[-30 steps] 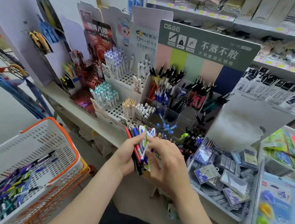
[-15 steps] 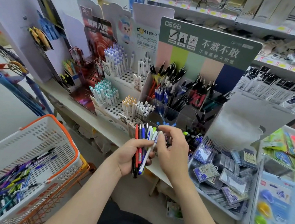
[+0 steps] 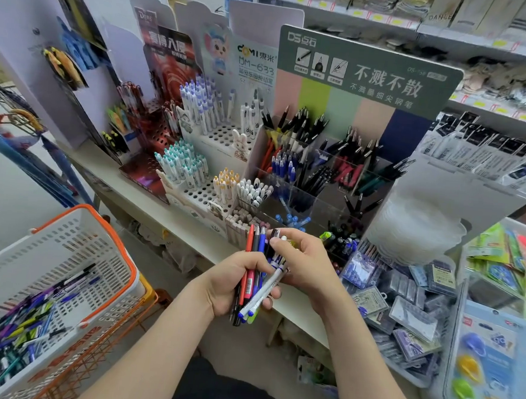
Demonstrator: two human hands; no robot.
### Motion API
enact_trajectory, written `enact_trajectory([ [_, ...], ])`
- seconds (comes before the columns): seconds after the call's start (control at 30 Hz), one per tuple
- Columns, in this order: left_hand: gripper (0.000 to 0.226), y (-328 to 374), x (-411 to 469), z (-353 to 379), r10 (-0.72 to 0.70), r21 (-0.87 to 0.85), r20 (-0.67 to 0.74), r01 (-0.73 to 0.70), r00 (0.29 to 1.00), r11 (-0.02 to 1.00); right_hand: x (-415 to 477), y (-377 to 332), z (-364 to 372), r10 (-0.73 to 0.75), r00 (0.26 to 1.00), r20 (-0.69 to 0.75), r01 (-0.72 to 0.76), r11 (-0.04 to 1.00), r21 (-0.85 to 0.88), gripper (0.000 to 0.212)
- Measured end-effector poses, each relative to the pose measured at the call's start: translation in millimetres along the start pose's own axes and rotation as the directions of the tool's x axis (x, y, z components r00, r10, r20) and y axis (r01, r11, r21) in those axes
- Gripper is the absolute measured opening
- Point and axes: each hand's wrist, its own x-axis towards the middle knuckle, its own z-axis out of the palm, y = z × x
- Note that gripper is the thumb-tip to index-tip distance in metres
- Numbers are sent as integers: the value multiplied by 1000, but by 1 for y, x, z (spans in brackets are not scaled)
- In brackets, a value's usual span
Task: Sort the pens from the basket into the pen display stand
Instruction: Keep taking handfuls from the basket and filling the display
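Two hands busy: left hand (image 3: 229, 280) grips the pen bunch (image 3: 252, 252), right hand (image 3: 308, 267) pinches, seemingly, one white pen (image 3: 266, 287).

Our two bare forearms come up from the lower edge, the left from 7 o'clock and the right from 5 o'clock, and our hands meet near the middle. Our left hand (image 3: 225, 286) curls round a bundle of pens (image 3: 249, 285), thumb laid across the front, fingertips showing at the bundle's 3 o'clock side. Our right hand (image 3: 308, 267), at 2 o'clock of the left, bends its fingers (image 3: 280, 243) over the bundle's upper ends, its back turned towards us.
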Motion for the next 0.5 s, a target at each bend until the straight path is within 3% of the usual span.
enact_trajectory([
  [0.33, 44, -6, 8, -5, -27, -7, 133, 28, 991, 1000, -1, -5, -8, 62, 991, -117, -51, 995, 90, 20],
  [0.43, 40, -6, 7, -3, -35, 45, 198, 27, 980, 999, 3, -7, -7, -80, 955, -286, 104, 992, 70, 12],
  [0.5, 43, -9, 8, -6, -47, 60, 209, 35, 977, 998, 6, -10, -9, -217, 883, -416, 279, 956, 94, 11],
])
